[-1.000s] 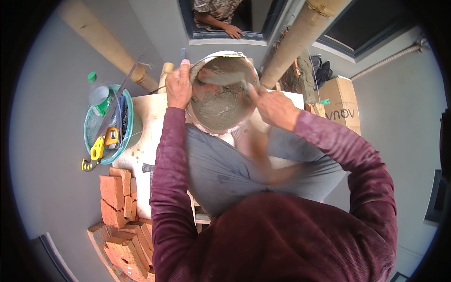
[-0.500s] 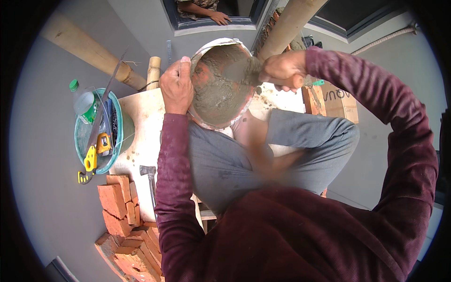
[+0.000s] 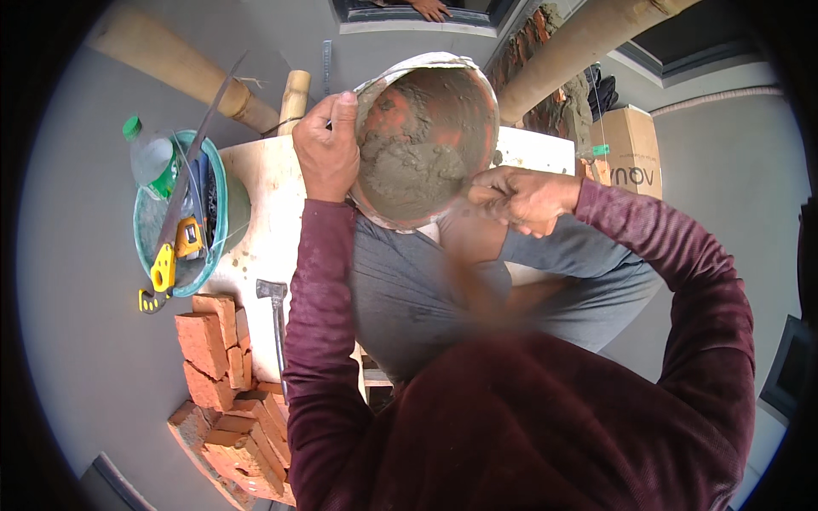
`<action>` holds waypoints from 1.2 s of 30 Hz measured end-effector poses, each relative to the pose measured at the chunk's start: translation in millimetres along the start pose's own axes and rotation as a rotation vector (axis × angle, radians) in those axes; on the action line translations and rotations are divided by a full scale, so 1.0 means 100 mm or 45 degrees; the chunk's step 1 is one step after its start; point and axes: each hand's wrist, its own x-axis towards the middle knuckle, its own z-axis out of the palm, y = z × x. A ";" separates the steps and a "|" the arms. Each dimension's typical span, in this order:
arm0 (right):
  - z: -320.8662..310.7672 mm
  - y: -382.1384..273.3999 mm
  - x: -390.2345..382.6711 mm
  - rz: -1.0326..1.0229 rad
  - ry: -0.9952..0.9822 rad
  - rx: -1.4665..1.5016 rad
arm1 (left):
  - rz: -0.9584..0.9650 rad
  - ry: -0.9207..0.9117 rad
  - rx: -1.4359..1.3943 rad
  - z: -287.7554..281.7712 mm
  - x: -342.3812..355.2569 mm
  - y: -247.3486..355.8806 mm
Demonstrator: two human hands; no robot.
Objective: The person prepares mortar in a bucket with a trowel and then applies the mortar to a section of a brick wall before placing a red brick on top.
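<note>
My left hand (image 3: pixel 331 145) grips the left rim of a tilted bucket (image 3: pixel 460 94), wet grey mortar (image 3: pixel 413 170) inside and orange streaks on its wall. My right hand (image 3: pixel 532 200) is closed round the wooden handle of a tool (image 3: pixel 484 196), likely a trowel, at the bucket's lower right; its working end is blurred and cannot be made out. The bucket is over my crossed, grey-trousered legs (image 3: pixel 409 289) on a pale board (image 3: pixel 247 179). A hatchet (image 3: pixel 274 311) lies beside my left forearm.
At left: a blue-green tub (image 3: pixel 220 247) holding a bottle, saw (image 3: pixel 166 268) and tape measure; broken bricks (image 3: pixel 204 358) below. Behind: bamboo poles (image 3: pixel 562 60), mortar-smeared brickwork (image 3: pixel 524 51), a cardboard box (image 3: pixel 635 145) at right, and another person's hand (image 3: pixel 433 10) at the window.
My right hand has swept up to the bucket's right rim and back down to its lower right with the tool. The bucket shifted left, then up and right. The other person is now mostly out of frame.
</note>
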 end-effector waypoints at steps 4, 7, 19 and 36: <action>0.12 0.11 0.06 -0.184 -0.042 0.246 | -0.026 0.059 0.042 0.08 -0.04 0.01; 0.10 0.19 0.04 -0.236 -0.153 0.674 | -0.058 0.153 -0.028 0.05 -0.06 -0.02; -0.25 0.89 -0.24 -0.730 -0.224 0.828 | -0.758 0.246 -0.416 -0.60 0.07 -0.79; -1.51 2.35 -1.68 -0.796 0.708 1.572 | 0.659 -0.505 0.134 2.00 1.27 1.78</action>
